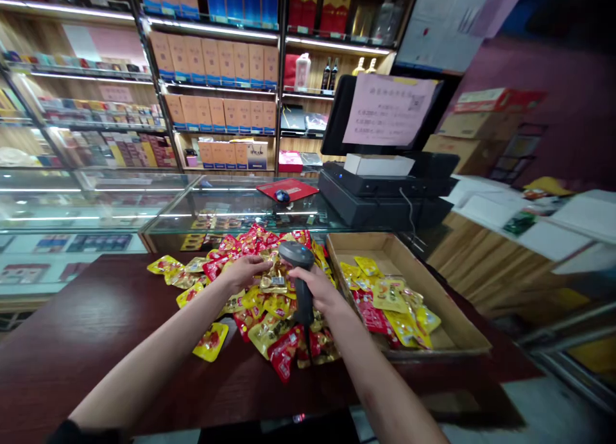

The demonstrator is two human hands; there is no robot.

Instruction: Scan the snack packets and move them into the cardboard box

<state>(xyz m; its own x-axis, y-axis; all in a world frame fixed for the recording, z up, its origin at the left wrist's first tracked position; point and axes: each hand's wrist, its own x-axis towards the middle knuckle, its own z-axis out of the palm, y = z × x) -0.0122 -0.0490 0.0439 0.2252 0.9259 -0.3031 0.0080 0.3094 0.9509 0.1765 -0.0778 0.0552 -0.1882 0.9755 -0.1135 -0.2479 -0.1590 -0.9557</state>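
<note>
A dark grey barcode scanner (pixel 304 296) is gripped in my right hand (pixel 315 286), its head pointing away from me and its cord hanging down toward the table edge. My left hand (pixel 244 272) has its fingers closed at the left edge of a shiny gold snack packet (pixel 273 278), which bears a small barcode label and lies just left of the scanner head. Around both hands spreads a heap of red snack packets (pixel 285 353) and yellow snack packets (pixel 210 342). To the right, a shallow cardboard box (pixel 459 332) holds several yellow and red packets.
The packets and box rest on a dark red-brown table (pixel 96 328). Beyond stands a glass counter (pixel 226 203) with a mouse (pixel 282 196) on a red pad. A monitor with a pink paper sign (pixel 385 113) is at the back right, before lit shelves of boxes (pixel 212 62).
</note>
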